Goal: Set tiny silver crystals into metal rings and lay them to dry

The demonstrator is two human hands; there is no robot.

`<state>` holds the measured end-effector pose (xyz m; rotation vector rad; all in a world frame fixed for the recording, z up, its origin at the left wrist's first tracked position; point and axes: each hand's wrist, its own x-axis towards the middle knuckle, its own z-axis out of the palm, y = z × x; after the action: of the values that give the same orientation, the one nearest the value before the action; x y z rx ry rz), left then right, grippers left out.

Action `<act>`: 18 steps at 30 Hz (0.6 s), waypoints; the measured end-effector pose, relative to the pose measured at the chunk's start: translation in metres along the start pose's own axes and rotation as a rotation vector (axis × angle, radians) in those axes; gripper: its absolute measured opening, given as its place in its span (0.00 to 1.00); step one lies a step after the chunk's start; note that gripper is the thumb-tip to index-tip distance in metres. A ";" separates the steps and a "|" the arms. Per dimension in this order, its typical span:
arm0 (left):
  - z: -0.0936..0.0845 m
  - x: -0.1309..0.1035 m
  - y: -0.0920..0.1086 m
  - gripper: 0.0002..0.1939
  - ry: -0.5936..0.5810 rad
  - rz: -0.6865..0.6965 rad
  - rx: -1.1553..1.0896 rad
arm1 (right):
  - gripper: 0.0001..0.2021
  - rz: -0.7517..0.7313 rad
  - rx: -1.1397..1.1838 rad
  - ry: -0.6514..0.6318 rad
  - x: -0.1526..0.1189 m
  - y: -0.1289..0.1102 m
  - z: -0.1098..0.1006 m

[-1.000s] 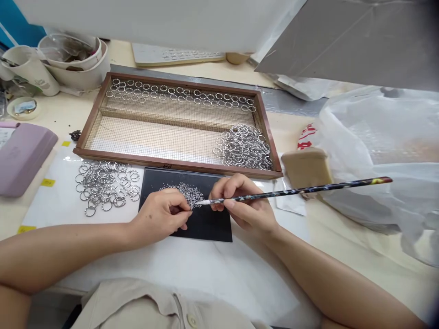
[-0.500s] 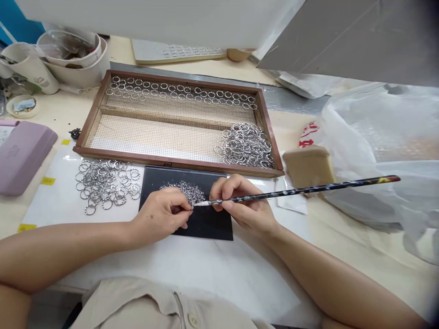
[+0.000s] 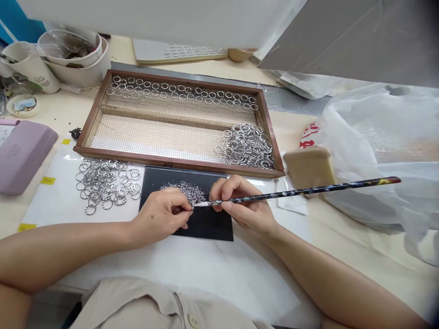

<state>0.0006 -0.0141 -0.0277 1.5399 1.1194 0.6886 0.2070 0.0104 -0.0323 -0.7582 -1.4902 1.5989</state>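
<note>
My right hand [image 3: 243,203] pinches a wax picker pencil [image 3: 291,193], black and patterned, with a white pointed tip. That tip meets the fingertips of my left hand [image 3: 164,212]. My left thumb and forefinger close on a small shiny metal piece [image 3: 192,207], mostly hidden by the fingers. Both hands hover over a black mat [image 3: 209,226], where a heap of tiny glittering stones [image 3: 185,189] lies just beyond the pencil tip. Left of the mat is a loose pile of silver rings [image 3: 106,183].
Beyond the mat stands a wood-framed mesh tray [image 3: 144,157], with rows of rings along its back and a ring heap [image 3: 247,146] at right. A mauve case [image 3: 25,157] and white tubs [image 3: 75,64] sit left. Right are a tan block [image 3: 308,167] and plastic bag [image 3: 370,137].
</note>
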 end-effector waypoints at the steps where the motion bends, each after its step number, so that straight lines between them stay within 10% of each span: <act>1: 0.000 0.000 0.000 0.07 0.001 0.001 0.003 | 0.04 0.000 -0.001 0.001 0.000 0.000 0.000; 18: 0.000 0.001 0.002 0.06 0.003 -0.010 -0.007 | 0.04 -0.020 -0.022 0.011 0.002 -0.001 0.002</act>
<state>0.0016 -0.0127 -0.0257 1.5268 1.1254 0.6877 0.2042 0.0113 -0.0304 -0.7611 -1.5051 1.5630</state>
